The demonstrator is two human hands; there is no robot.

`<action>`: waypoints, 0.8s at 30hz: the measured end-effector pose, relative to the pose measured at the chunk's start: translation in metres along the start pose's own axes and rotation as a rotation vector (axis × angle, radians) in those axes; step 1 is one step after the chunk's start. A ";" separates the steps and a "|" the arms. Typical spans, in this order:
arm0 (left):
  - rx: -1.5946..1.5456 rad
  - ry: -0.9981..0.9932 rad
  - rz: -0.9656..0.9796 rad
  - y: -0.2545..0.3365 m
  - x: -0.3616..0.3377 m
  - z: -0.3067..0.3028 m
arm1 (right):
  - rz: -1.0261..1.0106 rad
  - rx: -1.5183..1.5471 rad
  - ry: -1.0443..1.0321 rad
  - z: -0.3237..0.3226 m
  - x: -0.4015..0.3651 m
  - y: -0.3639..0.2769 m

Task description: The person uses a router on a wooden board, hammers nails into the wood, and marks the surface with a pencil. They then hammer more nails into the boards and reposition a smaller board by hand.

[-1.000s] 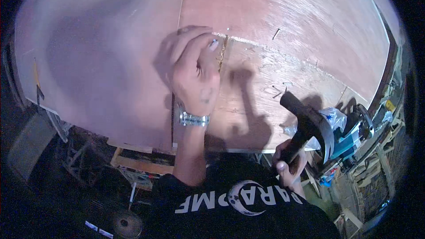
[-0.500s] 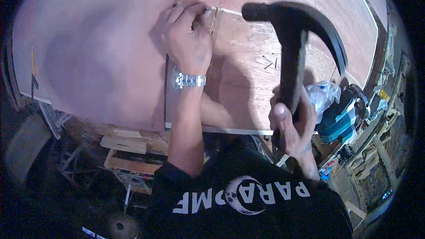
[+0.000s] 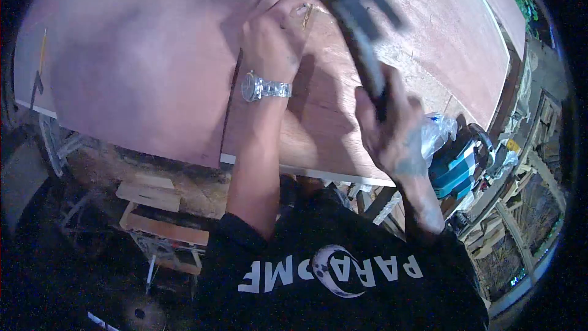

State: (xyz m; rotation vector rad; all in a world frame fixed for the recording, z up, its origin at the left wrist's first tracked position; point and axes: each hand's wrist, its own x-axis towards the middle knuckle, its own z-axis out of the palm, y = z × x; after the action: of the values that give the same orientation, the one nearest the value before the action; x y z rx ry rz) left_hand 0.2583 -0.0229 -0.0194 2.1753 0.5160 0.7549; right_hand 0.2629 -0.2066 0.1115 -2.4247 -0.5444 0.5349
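My right hand (image 3: 392, 122) grips a claw hammer (image 3: 361, 49) by its handle. The hammer is raised and tilted, its dark head blurred, with the face pointing toward my left hand. At the seam of the plywood (image 3: 331, 135), my left hand (image 3: 275, 30) rests with thumb and fingers pinched together. Whatever small thing is between the fingertips is too hidden to name. A narrow brownish gap or strip (image 3: 308, 17) shows in the wood right beside the fingertips. A metal watch (image 3: 263, 87) is on my left wrist.
A pencil (image 3: 43, 52) lies at the left of the panel. To the right are a clear plastic bag (image 3: 438, 132), a teal case or tool (image 3: 456, 171) and wood scraps (image 3: 496, 227). Below the panel's front edge stands a wooden rack-like piece (image 3: 162, 230).
The hammer has swung left, toward my left hand, and its head has turned. My right hand rose with it. The left hand keeps its pinch at the seam; the view shifted slightly.
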 end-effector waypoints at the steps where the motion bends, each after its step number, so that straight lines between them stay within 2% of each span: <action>1: 0.091 -0.018 0.018 -0.005 -0.002 0.001 | 0.009 -0.030 -0.049 0.003 0.005 0.006; 3: 0.034 0.004 -0.001 -0.004 -0.002 0.002 | 0.017 -0.035 -0.097 -0.001 0.009 0.007; 5: -0.046 0.014 -0.008 -0.011 -0.004 0.006 | -0.017 -0.048 -0.004 -0.006 0.006 -0.005; 8: -0.099 0.090 0.182 -0.025 -0.004 0.012 | -0.042 0.076 0.091 -0.008 -0.003 -0.014; 10: -0.085 0.073 0.066 -0.019 -0.006 0.011 | -0.021 0.090 0.103 0.001 -0.006 -0.008; 12: 0.038 0.016 -0.014 -0.007 -0.004 0.006 | 0.015 -0.034 -0.088 0.005 0.007 0.004; 14: 0.015 -0.006 0.005 -0.004 0.003 0.001 | 0.092 -0.019 -0.131 -0.004 0.009 -0.005; 17: -0.021 0.012 0.079 -0.013 -0.001 0.005 | 0.013 0.049 0.037 -0.008 -0.003 -0.012; 18: -0.022 0.013 0.085 -0.015 -0.004 0.006 | -0.037 0.174 0.088 -0.009 -0.007 -0.015; 20: -0.023 0.027 0.116 -0.018 -0.001 0.009 | -0.096 0.094 0.167 0.004 -0.011 0.002; 21: -0.031 0.035 0.133 -0.014 -0.001 0.005 | -0.058 0.007 0.033 0.004 -0.005 0.007; 22: 0.033 -0.022 -0.042 -0.005 -0.001 0.003 | -0.024 -0.081 -0.100 0.003 0.004 0.011; 24: -0.003 -0.020 0.000 -0.009 -0.001 0.003 | -0.001 -0.054 -0.069 -0.001 0.009 0.007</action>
State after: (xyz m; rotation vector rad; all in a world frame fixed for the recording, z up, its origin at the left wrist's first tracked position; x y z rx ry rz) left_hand 0.2586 -0.0193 -0.0277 2.1780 0.5039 0.7328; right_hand 0.2726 -0.2076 0.1053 -2.4643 -0.5971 0.6130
